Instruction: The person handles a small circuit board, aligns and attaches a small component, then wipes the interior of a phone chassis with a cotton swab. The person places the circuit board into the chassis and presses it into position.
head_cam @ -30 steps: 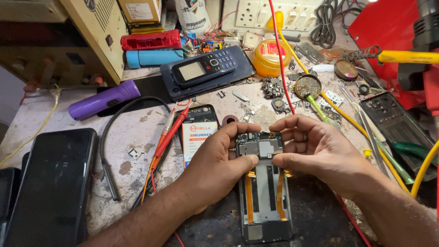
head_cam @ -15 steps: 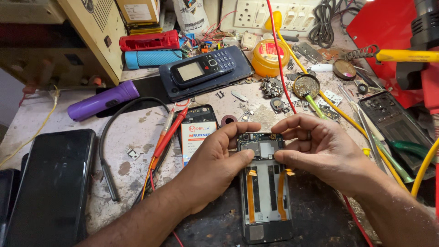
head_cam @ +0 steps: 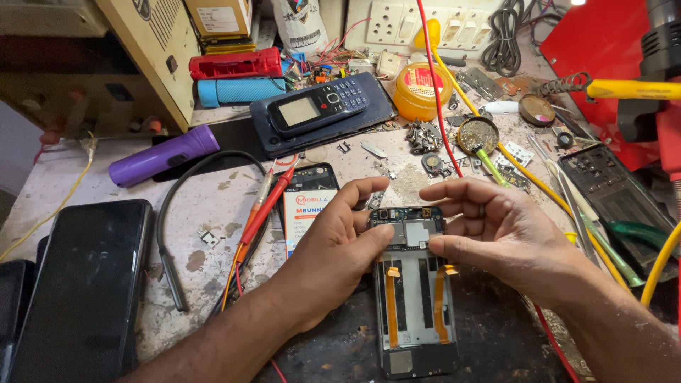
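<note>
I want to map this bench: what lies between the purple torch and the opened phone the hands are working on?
In the head view, between the purple torch and the opened phone: a black cable, red probes and a phone battery.

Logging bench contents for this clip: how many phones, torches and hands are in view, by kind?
Opened phone without its back, held flat on the bench by both hands: 1
Keypad phone: 1
Dark slab phones, screen up at the left: 1 fully seen; another is only partly in frame
Torches: 2, purple and blue
Hands: 2, left hand, right hand
Total: 7
</note>
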